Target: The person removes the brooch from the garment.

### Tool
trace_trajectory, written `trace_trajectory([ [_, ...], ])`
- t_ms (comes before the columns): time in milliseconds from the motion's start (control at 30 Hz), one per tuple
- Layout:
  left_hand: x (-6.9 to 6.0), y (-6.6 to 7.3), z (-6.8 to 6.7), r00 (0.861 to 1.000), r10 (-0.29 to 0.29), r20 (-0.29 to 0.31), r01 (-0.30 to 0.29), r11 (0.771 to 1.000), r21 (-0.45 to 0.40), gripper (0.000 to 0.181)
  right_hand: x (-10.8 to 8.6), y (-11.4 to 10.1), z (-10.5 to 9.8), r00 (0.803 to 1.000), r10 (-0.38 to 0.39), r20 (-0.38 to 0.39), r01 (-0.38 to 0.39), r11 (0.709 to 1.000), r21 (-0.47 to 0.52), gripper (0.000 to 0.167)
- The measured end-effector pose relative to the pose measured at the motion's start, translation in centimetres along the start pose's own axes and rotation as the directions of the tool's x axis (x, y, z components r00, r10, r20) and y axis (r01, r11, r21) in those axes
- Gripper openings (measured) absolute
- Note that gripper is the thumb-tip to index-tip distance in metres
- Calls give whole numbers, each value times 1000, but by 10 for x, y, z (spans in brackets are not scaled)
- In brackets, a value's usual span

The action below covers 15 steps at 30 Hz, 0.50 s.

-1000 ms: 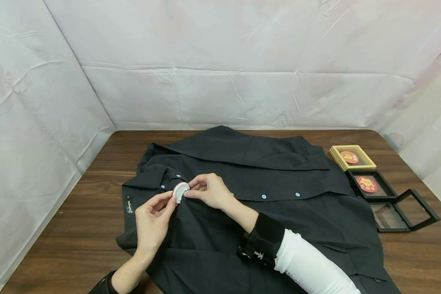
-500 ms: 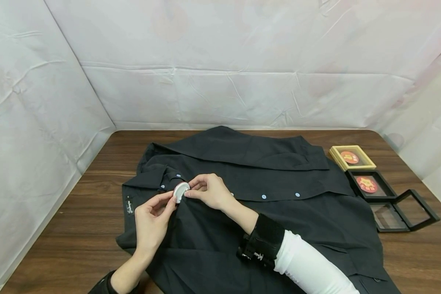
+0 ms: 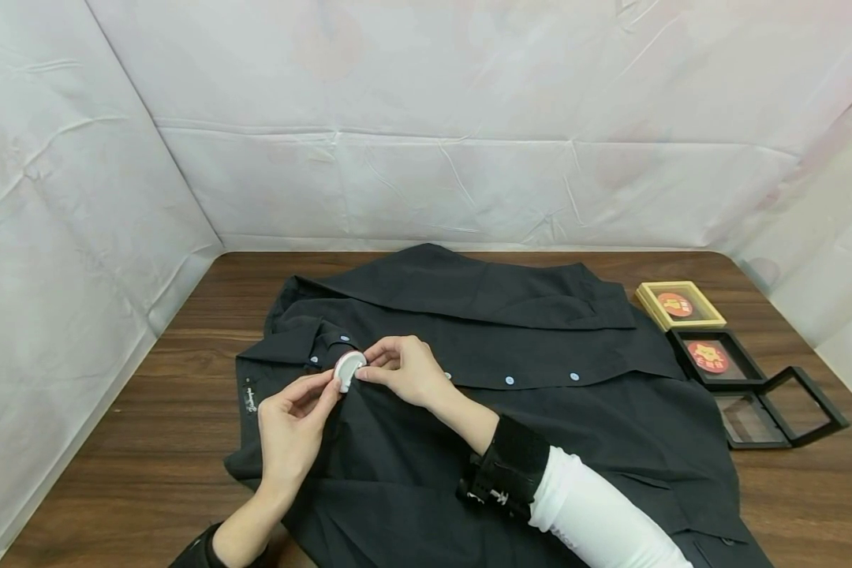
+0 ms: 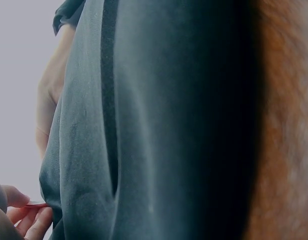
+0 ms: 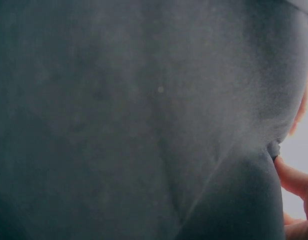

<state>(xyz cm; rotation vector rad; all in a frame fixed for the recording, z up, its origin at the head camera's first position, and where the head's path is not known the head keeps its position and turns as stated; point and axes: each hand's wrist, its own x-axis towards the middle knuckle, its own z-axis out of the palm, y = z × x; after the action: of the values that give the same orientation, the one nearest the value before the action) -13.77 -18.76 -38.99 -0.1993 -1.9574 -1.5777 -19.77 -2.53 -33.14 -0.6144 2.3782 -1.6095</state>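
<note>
A dark button-up shirt (image 3: 539,442) lies spread over the table. Above its front a round badge (image 3: 350,369) is held tilted, its white back showing and a reddish rim along its edge. My left hand (image 3: 291,430) pinches the badge's lower left edge between thumb and fingers. From the right, my right hand (image 3: 413,372) pinches the opposite edge, its fingertips close to the shirt cloth. In the right wrist view a thumb (image 5: 293,177) touches a gathered fold of the cloth. Shirt cloth fills most of both wrist views, and the badge's pin is too small to make out.
At the right of the wooden table (image 3: 149,442) lie a yellow-framed case (image 3: 681,285) and a black-framed case (image 3: 734,343), each with a red round badge inside. An opened black case (image 3: 812,432) stands in front of them. White cloth walls (image 3: 468,189) surround the table.
Almost nothing differs. Both hands keep their hold on the badge, which stays at the same spot over the shirt; the left hand shifts only very slightly.
</note>
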Motion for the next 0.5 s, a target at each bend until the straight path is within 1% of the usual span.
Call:
trace_trajectory([
  [133, -1, -4, 0, 1000, -10, -9, 10, 1000, -20, 15, 0, 0, 0, 1000, -9, -6, 9, 1000, 2, 16],
  [500, -2, -7, 0, 999, -38, -19, 37, 999, -25, 14, 0, 2, 3, 999, -37, -19, 37, 999, 2, 17],
])
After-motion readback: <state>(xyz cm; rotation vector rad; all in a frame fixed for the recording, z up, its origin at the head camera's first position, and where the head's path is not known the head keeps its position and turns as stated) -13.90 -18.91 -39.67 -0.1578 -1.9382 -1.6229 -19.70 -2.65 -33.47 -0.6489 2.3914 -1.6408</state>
